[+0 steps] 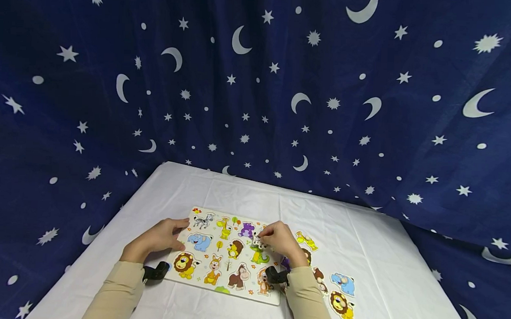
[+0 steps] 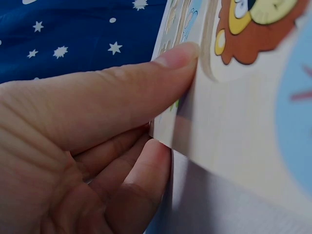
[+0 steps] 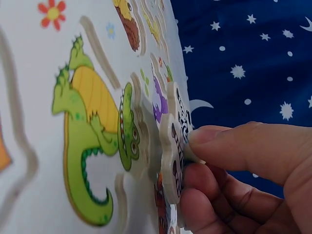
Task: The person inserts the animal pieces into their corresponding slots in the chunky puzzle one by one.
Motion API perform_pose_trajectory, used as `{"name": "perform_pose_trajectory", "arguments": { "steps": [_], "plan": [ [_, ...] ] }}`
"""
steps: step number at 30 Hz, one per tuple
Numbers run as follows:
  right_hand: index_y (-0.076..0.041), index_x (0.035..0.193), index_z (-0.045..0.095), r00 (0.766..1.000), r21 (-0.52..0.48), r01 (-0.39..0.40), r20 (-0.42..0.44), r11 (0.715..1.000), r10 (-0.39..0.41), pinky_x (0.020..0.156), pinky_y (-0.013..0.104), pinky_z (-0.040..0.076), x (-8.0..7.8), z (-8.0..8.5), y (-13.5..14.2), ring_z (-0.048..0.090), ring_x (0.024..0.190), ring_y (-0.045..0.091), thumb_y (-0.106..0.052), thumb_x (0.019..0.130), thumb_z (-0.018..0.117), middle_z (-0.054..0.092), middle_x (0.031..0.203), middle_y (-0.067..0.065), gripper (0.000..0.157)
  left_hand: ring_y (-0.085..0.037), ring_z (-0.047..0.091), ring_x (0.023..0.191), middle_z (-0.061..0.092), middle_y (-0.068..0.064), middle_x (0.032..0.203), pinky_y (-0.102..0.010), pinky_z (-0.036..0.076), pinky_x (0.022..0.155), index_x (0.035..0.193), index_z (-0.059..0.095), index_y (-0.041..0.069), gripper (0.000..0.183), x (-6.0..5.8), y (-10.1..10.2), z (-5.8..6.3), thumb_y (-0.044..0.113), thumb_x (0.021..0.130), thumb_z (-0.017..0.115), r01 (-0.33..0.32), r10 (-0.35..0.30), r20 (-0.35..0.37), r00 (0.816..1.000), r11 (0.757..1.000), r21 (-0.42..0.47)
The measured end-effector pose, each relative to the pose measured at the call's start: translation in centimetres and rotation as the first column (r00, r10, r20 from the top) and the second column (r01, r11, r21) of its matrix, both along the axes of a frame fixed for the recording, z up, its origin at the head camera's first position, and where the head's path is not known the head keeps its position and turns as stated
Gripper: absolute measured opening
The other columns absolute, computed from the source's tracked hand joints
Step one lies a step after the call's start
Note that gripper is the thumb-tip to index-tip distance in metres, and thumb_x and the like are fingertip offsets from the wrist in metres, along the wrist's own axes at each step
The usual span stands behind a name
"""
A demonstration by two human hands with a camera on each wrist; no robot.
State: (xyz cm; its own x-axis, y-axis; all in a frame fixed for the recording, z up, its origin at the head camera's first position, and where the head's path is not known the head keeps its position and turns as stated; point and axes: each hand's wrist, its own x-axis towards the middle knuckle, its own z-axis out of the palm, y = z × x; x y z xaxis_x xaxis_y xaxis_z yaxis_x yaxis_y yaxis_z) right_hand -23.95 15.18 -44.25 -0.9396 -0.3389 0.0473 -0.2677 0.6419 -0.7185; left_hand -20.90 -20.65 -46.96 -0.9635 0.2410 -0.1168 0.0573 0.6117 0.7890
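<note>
A wooden animal puzzle board [image 1: 202, 282] lies on the table, with animal pictures in cut-out recesses. My left hand [image 1: 161, 236] grips its left edge; in the left wrist view the thumb [image 2: 178, 61] presses on the top face near the lion recess, and the other fingers curl at the edge, partly hidden. Between thumb and fingers my right hand [image 1: 280, 238] pinches a zebra piece [image 3: 170, 161]. In the right wrist view, that piece stands tilted beside the crocodile picture [image 3: 92, 131]. Whether it touches the board I cannot tell.
Right of the board lie several loose pieces: a giraffe [image 1: 306, 241], an elephant [image 1: 342, 283], a lion [image 1: 342, 307] and others partly behind the right forearm. A white cloth [image 1: 237, 189] covers the table. Behind it hangs a dark blue curtain [image 1: 255, 169] with moons and stars.
</note>
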Motion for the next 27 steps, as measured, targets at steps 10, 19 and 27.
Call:
{"name": "perform_pose_trajectory", "arguments": {
  "steps": [10, 19, 27],
  "plan": [
    [-0.002, 0.089, 0.079, 0.999, 0.0, -0.007, 0.035, 1.0, 0.007, 0.063, 0.027, 0.058, -0.7, 0.3, -1.5, 0.069, 0.072, 0.013, 0.001, 0.085, 0.072, 0.077, 0.087, 0.01, 0.009, -0.045, 0.036, 0.145, 0.042, -0.026, 0.153, -0.057, 0.03, 0.119, 0.14, 0.051, -0.009, 0.08, 0.0, 0.0, -0.2, 0.0, 0.069, 0.086, 0.002, -0.002, -0.001, 1.0, 1.0, -0.009],
    [-0.001, 0.086, 0.079, 0.999, -0.008, -0.031, 0.027, 0.999, 0.031, 0.063, 0.024, 0.057, -1.5, -0.2, -2.4, 0.066, 0.07, 0.01, 0.003, 0.082, 0.073, 0.077, 0.084, 0.01, 0.009, -0.046, 0.034, 0.145, 0.041, -0.027, 0.154, -0.058, 0.029, 0.119, 0.14, 0.051, -0.009, 0.081, -0.1, 0.4, -0.1, -0.001, 0.068, 0.086, -0.005, 0.005, 0.015, 1.0, 1.0, 0.004],
    [-0.004, 0.089, 0.08, 0.998, 0.023, -0.056, 0.031, 0.998, 0.056, 0.067, 0.026, 0.058, -1.8, 0.2, -3.8, 0.068, 0.075, 0.012, -0.002, 0.085, 0.073, 0.077, 0.091, 0.01, 0.009, -0.046, 0.036, 0.144, 0.042, -0.027, 0.153, -0.058, 0.031, 0.119, 0.139, 0.052, -0.009, 0.08, -0.1, 0.3, -0.1, 0.001, 0.068, 0.087, 0.001, -0.001, -0.003, 1.0, 1.0, -0.016]
  ]
}}
